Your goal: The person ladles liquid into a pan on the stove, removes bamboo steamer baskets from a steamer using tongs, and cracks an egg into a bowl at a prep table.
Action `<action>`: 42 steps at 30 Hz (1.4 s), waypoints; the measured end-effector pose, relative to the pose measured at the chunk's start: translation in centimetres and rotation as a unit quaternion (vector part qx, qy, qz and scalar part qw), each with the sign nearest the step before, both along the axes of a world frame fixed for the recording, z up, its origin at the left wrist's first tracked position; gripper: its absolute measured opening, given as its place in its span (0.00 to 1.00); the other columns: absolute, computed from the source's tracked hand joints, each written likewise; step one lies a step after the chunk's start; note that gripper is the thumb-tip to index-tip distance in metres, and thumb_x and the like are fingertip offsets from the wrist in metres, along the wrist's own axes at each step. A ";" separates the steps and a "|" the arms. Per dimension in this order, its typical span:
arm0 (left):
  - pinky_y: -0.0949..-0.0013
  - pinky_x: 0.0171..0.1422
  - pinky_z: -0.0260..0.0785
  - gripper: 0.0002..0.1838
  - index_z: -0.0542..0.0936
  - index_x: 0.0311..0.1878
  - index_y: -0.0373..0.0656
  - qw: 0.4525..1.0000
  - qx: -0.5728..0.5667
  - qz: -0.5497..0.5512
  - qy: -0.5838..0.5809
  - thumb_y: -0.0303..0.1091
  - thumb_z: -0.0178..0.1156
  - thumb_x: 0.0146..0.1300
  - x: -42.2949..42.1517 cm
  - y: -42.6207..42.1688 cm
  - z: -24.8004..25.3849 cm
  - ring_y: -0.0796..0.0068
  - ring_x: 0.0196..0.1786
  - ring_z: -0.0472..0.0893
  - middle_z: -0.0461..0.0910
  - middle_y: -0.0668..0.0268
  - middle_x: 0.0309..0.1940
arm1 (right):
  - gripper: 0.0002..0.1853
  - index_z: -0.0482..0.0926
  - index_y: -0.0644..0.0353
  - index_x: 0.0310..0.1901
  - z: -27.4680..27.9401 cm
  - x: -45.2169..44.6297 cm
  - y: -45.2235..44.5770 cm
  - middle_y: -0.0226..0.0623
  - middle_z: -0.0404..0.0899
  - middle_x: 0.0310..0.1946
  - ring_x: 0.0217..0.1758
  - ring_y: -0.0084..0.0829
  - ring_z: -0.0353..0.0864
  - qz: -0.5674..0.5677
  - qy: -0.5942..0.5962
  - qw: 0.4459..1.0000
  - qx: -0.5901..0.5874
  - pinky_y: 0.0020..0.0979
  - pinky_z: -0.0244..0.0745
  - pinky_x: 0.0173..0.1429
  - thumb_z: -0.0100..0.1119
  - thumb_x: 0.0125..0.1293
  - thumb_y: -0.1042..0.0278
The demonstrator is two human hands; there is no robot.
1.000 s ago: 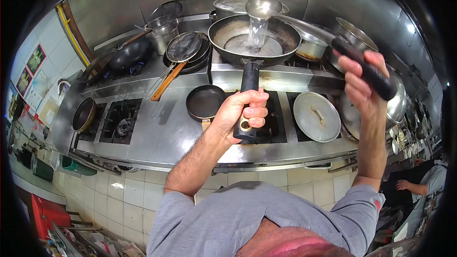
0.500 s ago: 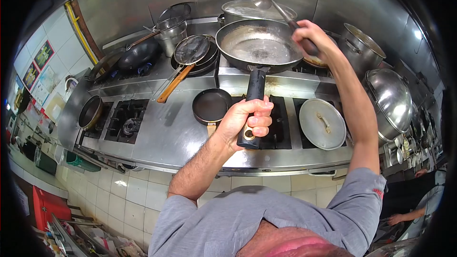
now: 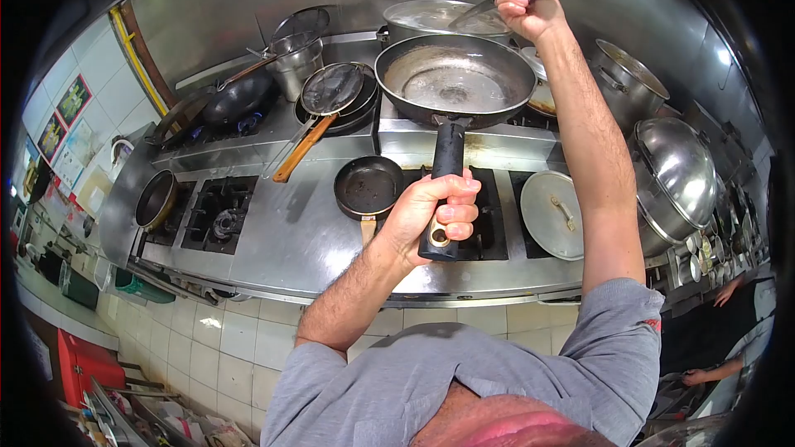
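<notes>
My left hand (image 3: 437, 213) is wrapped round the black handle of a large frying pan (image 3: 489, 87), which is held level above the stove. The pan's inside looks wet and greyish, with a worn patch at its centre. My right hand (image 3: 532, 8) grips the dark handle of a ladle (image 3: 476, 13) beyond the pan's far side. The ladle slants down over a wide metal pot (image 3: 439, 16) at the back, and its bowl is out of sight there. A small black pan (image 3: 368, 186) sits left of my left hand.
A wok (image 3: 240, 99) stands over a blue flame at back left, near strainers (image 3: 333, 89). On the right are a flat lid (image 3: 552, 215), a tall pot (image 3: 625, 74) and a domed lid (image 3: 679, 170). Another person's hand (image 3: 696, 377) shows at lower right.
My right hand has risen and moved towards the back, and the ladle has tipped from bowl-up to bowl-down over the pot. My left hand and the frying pan have barely moved.
</notes>
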State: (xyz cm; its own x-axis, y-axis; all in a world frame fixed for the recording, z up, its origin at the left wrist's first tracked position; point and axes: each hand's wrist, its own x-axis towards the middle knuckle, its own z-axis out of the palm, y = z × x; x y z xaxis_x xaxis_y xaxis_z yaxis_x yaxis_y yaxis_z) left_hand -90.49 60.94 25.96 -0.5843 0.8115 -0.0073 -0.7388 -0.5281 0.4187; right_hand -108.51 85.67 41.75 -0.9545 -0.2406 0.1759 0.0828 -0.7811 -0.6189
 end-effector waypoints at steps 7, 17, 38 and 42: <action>0.80 0.15 0.57 0.02 0.73 0.34 0.41 1.000 0.008 -0.005 -0.008 0.24 0.50 0.60 -0.2 0.0 -0.2 0.90 0.14 0.61 0.61 0.77 0.16 | 0.13 0.61 0.66 0.26 3.0 4.4 0.1 0.32 0.58 0.20 0.13 0.20 0.54 0.031 0.029 0.999 0.008 0.22 0.51 0.15 0.49 0.61 0.67; 0.81 0.15 0.57 0.02 0.71 0.34 0.42 1.000 0.011 -0.011 -0.009 0.25 0.49 0.61 -0.1 0.1 0.3 0.90 0.15 0.61 0.61 0.78 0.16 | 0.12 0.57 0.61 0.31 2.1 19.7 -0.2 0.30 0.57 0.22 0.14 0.21 0.55 0.099 0.059 0.993 -0.025 0.24 0.51 0.15 0.45 0.65 0.63; 0.80 0.15 0.57 0.03 0.73 0.35 0.42 1.000 0.010 -0.008 0.004 0.24 0.50 0.60 -0.1 -0.1 0.1 0.89 0.14 0.61 0.62 0.77 0.15 | 0.22 0.65 0.64 0.45 -5.1 13.0 -0.8 0.36 0.68 0.18 0.09 0.26 0.64 -0.214 0.088 0.859 0.457 0.27 0.58 0.12 0.58 0.47 0.67; 0.80 0.15 0.58 0.03 0.73 0.35 0.42 1.000 0.008 -0.008 0.008 0.24 0.50 0.60 -0.2 0.1 -0.1 0.89 0.14 0.61 0.61 0.77 0.15 | 0.11 0.69 0.63 0.31 -4.4 5.1 -0.6 0.35 0.67 0.18 0.11 0.25 0.64 -0.158 0.066 0.865 0.471 0.27 0.57 0.12 0.58 0.49 0.68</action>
